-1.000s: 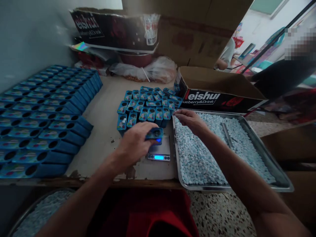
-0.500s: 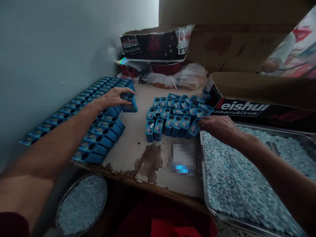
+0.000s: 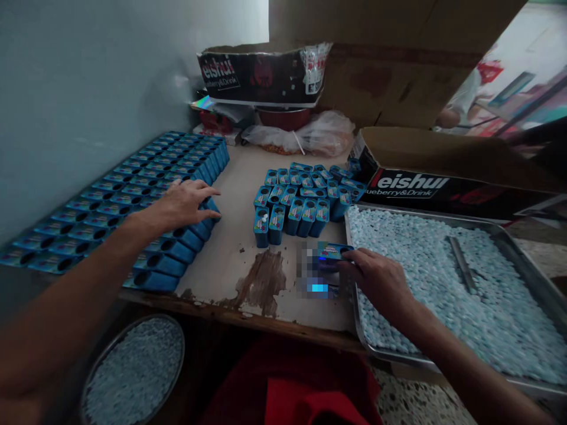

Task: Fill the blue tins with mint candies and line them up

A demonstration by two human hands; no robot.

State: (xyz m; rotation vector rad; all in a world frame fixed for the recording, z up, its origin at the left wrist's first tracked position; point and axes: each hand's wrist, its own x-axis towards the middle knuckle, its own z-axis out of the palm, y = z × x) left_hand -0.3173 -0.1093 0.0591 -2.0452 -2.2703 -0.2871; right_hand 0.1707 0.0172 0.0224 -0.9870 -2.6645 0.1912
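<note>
My left hand (image 3: 188, 203) is over the right edge of the rows of small blue boxes (image 3: 133, 189), each with a dark round hole in its top. Its fingers are spread, with a box end showing between thumb and fingertips. My right hand (image 3: 376, 274) grips one small blue box (image 3: 333, 251) by its right end, at a pixelated object with a bright blue patch (image 3: 316, 288). Behind it stands a looser group of the same boxes (image 3: 295, 215); small white pieces lie on top of one at the front left.
A metal tray (image 3: 361, 330) of pale blue and white pellets lies at right, with a flat metal strip (image 3: 461, 264) on them. A bowl of similar pellets (image 3: 133, 369) is below the table edge. Printed cartons (image 3: 416, 186) and a plastic bag (image 3: 328, 133) stand behind.
My left hand has moved left with its box to the rows, and its fingers have spread. My right hand has brought a box from the loose group nearer, over the pixelated object.
</note>
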